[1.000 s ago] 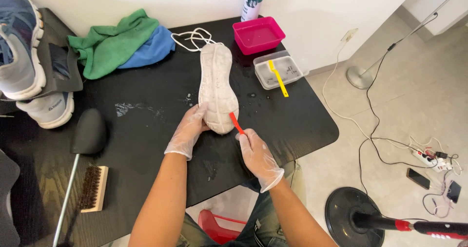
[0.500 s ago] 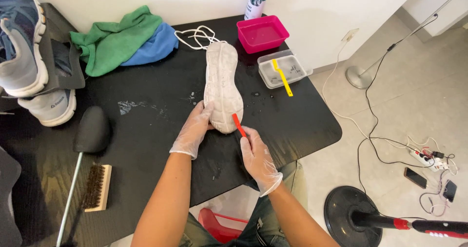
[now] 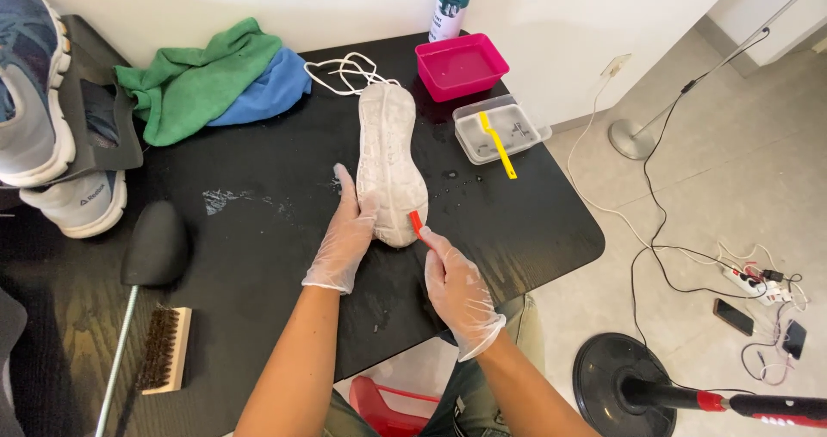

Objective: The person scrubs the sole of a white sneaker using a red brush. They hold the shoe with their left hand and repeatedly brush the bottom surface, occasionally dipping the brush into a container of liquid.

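A white shoe [image 3: 389, 157] lies sole-up on the black table [image 3: 258, 230], toe pointing away from me. My left hand [image 3: 343, 239], in a clear glove, presses against the left side of its heel. My right hand [image 3: 459, 289], also gloved, grips a small red-handled brush [image 3: 417, 226] whose tip touches the heel end of the sole. White laces [image 3: 349, 71] lie beyond the toe.
A pink tub [image 3: 461, 65] and a clear tray with a yellow brush [image 3: 500, 140] sit at the far right. Green and blue cloths [image 3: 207, 79] lie at the back, other shoes [image 3: 52, 144] at left, a wooden brush [image 3: 164, 351] near me. Cables cross the floor.
The red brush has slid down the sole toward the heel edge, and my right hand has drawn back a little toward me. My left hand stays on the shoe.
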